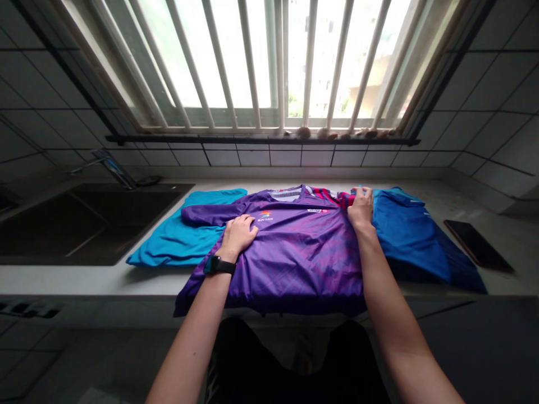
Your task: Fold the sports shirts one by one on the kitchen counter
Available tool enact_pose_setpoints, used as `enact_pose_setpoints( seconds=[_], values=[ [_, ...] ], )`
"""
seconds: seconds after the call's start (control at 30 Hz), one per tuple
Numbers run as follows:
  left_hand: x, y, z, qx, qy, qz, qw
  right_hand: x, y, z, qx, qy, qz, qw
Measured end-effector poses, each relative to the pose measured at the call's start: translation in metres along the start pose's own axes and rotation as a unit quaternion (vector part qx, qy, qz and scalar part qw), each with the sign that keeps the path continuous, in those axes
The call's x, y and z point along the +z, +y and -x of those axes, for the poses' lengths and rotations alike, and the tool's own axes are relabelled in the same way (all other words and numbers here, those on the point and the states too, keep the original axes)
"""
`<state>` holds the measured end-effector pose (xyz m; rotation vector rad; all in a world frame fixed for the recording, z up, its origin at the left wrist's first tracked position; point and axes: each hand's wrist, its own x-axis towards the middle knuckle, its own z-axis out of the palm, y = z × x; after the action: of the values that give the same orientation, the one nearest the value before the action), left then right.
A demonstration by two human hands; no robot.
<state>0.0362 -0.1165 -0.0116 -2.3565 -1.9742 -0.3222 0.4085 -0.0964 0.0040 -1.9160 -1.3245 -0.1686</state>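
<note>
A purple T-shirt (295,247) with a red-patterned sleeve lies spread front up on the counter, its collar toward the window and its hem hanging over the front edge. My left hand (239,235), with a dark watch on the wrist, rests flat on the shirt's left chest, just below a small printed logo. At the right shoulder my right hand (361,206) has its fingers curled over the patterned sleeve and grips it. Partly under the shirt's left side is a teal garment (177,241). A blue garment (408,235) lies to the right, close to my right hand.
A dark sink (63,224) with a faucet (113,168) takes up the left of the white counter (101,280). On the right lies a phone (478,244). Behind the counter is a barred window (252,67), with several small round objects (304,133) along its sill.
</note>
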Motion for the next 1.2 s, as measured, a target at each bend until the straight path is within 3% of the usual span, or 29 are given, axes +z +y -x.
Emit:
enact_pose_setpoints(
  seconds=[0.23,0.47,0.63,0.9,1.07,1.2],
  values=[
    [0.002,-0.001,0.0,0.007,0.006,0.001,1.0,-0.02,-0.007,0.001,0.035,0.081,0.001,0.996],
    [0.003,-0.002,-0.001,0.005,0.006,-0.002,1.0,-0.008,-0.005,0.002,0.016,0.018,0.0,1.0],
    [0.002,-0.002,0.0,0.003,0.003,-0.004,1.0,-0.004,0.002,0.0,0.048,-0.056,0.003,0.997],
    [0.002,-0.002,-0.001,0.004,0.0,0.002,1.0,-0.007,-0.005,-0.003,0.045,-0.07,-0.036,0.996],
    [0.003,-0.003,-0.001,0.003,0.006,0.004,1.0,-0.011,-0.015,-0.006,-0.005,0.0,-0.106,0.994],
    [0.004,-0.004,-0.001,0.008,0.01,0.012,1.0,-0.006,-0.025,-0.003,-0.008,-0.06,-0.189,0.98]
  ],
)
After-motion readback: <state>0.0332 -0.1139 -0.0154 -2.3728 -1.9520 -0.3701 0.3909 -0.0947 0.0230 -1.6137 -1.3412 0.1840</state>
